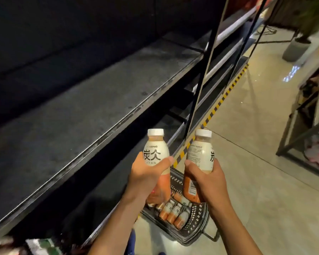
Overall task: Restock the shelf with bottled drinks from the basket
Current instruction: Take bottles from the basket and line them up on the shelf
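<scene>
Basket point(197, 230) below, left grip point(145, 173) curled round left bottle point(156, 150), right grip point(208, 177) curled round right bottle point(201, 153), both upright

Pale polished concrete floor point(247, 199), dimly lit, crossed by a thin seam point(247, 150). Yellow-and-black striped tape point(219, 103) along its left edge. At right, a metal-framed rack point(302, 126); farther back, a grey planter point(293, 50) near a bluish glint point(291, 72).

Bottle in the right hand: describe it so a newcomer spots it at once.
Right of the long dark metal shelf, a black plastic basket sits on the floor with two hands raised above it. The right hand grips a white-capped, cream-labelled bottle of orange-brown drink. Unlike the matching bottle in the left hand, which shows big black characters, this one shows small print and a barcode.
</scene>
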Tool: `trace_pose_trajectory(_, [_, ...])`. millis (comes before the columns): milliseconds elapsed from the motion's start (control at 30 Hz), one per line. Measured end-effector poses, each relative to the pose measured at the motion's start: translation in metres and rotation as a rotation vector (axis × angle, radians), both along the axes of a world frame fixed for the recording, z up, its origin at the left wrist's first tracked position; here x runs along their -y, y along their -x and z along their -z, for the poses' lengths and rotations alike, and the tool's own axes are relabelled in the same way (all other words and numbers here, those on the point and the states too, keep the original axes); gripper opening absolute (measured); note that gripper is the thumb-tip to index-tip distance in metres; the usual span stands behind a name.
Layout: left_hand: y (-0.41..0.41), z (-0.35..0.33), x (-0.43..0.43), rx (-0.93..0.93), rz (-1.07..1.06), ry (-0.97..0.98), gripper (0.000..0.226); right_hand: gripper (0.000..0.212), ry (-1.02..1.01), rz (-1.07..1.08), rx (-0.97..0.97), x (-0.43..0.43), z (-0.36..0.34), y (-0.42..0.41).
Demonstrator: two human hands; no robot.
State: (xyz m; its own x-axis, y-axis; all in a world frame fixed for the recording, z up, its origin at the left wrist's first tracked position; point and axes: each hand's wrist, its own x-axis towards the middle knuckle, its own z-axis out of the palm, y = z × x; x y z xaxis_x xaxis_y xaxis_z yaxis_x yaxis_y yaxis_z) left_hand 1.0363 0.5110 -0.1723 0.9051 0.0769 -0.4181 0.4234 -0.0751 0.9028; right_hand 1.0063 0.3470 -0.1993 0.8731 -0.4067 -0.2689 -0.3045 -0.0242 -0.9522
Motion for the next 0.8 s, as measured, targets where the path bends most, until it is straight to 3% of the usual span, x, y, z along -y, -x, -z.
trace_pose_trajectory(167, [0.050,-0.047,-0.075,0.133,-0.258,-0.020,0.039,0.057,-0.096,-0.287,0.135,-0.082,-0.052,0.004])
trace_pose_trajectory(267, [0.086,-0.076,-0.124,0.208,-0.399,-0.056,0.051,0.062,-0.135,-0.458,0.192,-0.139,-0.078,0.018])
trace_pose_trajectory(500, [0.215,-0.131,-0.244,0.351,-0.708,-0.102,0.058,0.046,-0.244,-0.844,0.266,-0.282,-0.133,0.093])
trace_pose_trajectory(633, [0.286,-0.145,-0.302,0.413,-0.869,-0.096,0.052,0.052,-0.326,-1.014,0.272,-0.356,-0.151,0.154])
trace_pose_trajectory(733, [0.338,-0.153,-0.343,0.459,-0.927,-0.159,0.060,0.054,-0.371,-1.092,0.272,-0.407,-0.158,0.198])
trace_pose_trajectory(800, [0.370,-0.158,-0.372,0.484,-0.961,-0.196,0.050,0.053,-0.391,-1.130,0.281,-0.438,-0.161,0.225])
